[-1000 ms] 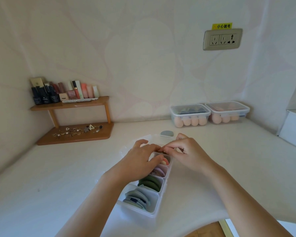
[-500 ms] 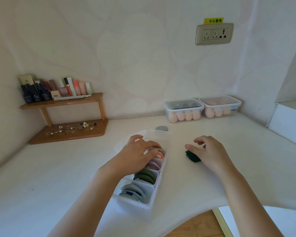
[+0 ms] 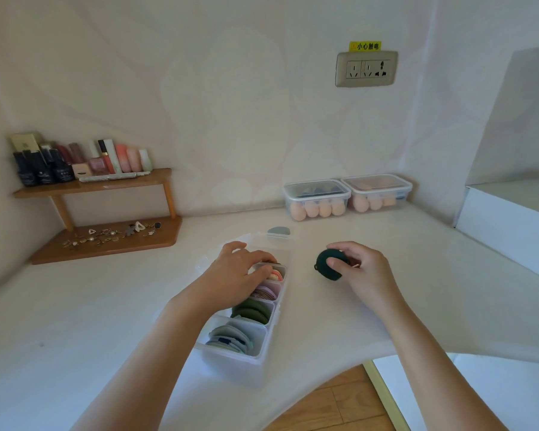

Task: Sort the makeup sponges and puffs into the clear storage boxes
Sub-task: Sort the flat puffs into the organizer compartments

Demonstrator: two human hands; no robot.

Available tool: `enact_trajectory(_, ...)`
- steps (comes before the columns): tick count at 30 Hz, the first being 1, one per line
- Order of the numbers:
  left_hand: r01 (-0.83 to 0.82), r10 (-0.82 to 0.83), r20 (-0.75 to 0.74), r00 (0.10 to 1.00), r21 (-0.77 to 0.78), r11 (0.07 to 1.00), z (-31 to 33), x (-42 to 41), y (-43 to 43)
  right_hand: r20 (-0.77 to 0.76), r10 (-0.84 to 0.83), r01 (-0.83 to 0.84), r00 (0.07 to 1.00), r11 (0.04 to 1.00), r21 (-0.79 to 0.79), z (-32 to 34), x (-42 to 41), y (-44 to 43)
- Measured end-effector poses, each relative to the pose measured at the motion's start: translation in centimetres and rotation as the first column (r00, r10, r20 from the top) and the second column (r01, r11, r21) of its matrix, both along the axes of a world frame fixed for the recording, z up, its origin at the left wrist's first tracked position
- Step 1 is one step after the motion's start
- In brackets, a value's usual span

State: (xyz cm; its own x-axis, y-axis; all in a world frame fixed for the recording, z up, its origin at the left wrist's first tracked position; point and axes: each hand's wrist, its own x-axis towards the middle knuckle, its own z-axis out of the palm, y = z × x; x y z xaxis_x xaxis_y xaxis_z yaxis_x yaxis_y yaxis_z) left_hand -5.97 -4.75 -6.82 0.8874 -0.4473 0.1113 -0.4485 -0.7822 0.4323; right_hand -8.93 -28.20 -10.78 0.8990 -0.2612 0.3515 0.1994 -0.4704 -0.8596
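Note:
A long clear divided box [image 3: 255, 362] lies on the white counter in front of me, its compartments filled with grey-blue, green, mauve and pink puffs standing on edge. My left hand [image 3: 237, 272] rests on the far end of the box, fingers spread over the pink puffs. My right hand [image 3: 360, 269] holds a dark green round puff [image 3: 324, 269] just above the counter, to the right of the box. A grey puff [image 3: 279, 230] lies alone beyond the box. The box's clear lid [image 3: 262, 239] lies behind my left hand.
Two lidded clear boxes [image 3: 316, 199] [image 3: 377, 192] holding peach egg sponges stand against the back wall. A wooden shelf [image 3: 100, 185] with cosmetics and small jewellery fills the left corner. A white box [image 3: 507, 222] stands at right. The counter edge curves in near my right forearm.
My right hand left the divided box, moved right to the counter and picked up the dark green puff. My left hand stayed on the far end of the box.

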Motion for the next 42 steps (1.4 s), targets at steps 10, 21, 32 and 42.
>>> enact_trajectory(10, -0.017, 0.017, 0.0, 1.0, 0.041, 0.999, -0.4, 0.4, -0.1, 0.17, 0.008, -0.036, 0.985, 0.986, 0.163, 1.3, 0.5, 3.3)
enact_trajectory(21, 0.043, -0.046, 0.102, 0.994, 0.024, 0.999, -1.0, 1.3, 0.2, 0.198, 0.063, 0.034, 0.978, 0.891, -0.452, 4.7, 1.6, 8.2)
enact_trajectory(32, 0.085, -0.065, 0.184, 0.981, -0.103, 0.991, -0.6, 0.8, 0.2, 0.059, 0.096, -0.02, 0.994, 0.665, -0.746, 5.0, 1.2, 8.8)
enact_trajectory(42, 0.063, -0.046, 0.167, 0.985, -0.097, 0.993, -0.3, 0.4, 0.2, -0.024, 0.043, -0.047, 0.999, 0.698, -0.714, 5.5, 1.7, 8.8)
